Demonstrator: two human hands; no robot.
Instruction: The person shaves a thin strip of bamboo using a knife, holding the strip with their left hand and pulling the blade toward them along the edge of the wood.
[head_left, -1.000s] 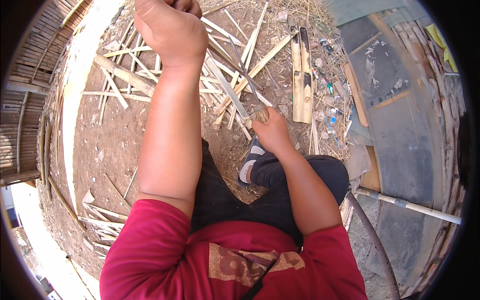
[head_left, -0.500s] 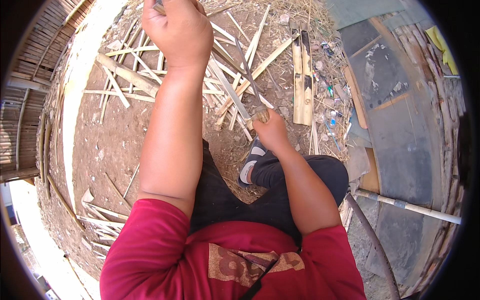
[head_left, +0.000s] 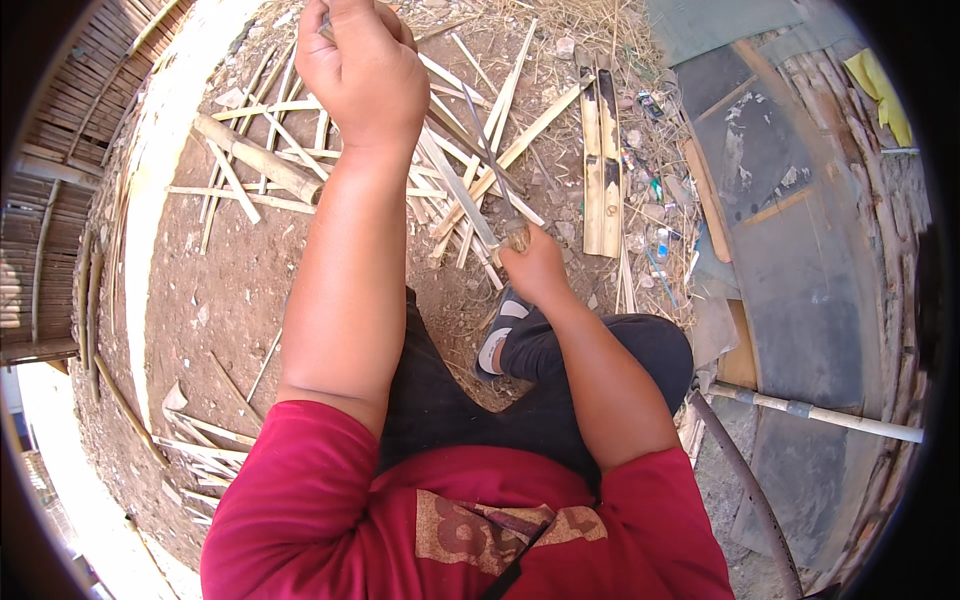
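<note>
My left hand (head_left: 368,85) is a closed fist, high in the view. A narrow bamboo strip (head_left: 452,117) comes out at its right side, and a greyish bit shows at its upper left. My right hand (head_left: 534,266), lower and to the right, is wrapped round the wooden handle of a long knife (head_left: 487,142). The dark blade points away from me and slightly left, crossing the strip. A pale, flat bamboo strip (head_left: 455,187) ends beside my right fingers; whether they touch it I cannot tell. My palms are hidden.
Loose bamboo strips (head_left: 232,180) and a bamboo pole (head_left: 262,160) lie on the dirt at left. Two charred split bamboo halves (head_left: 601,190) lie right of my knife. Dark panels (head_left: 790,260) edge the right side, with a pale pole (head_left: 820,412) sticking out. My sandalled foot (head_left: 500,335) is below my right hand.
My right hand has shifted slightly left with the knife. My left fist sits a little lower in the picture, and the ground has shifted slightly too. Both grips stay closed.
</note>
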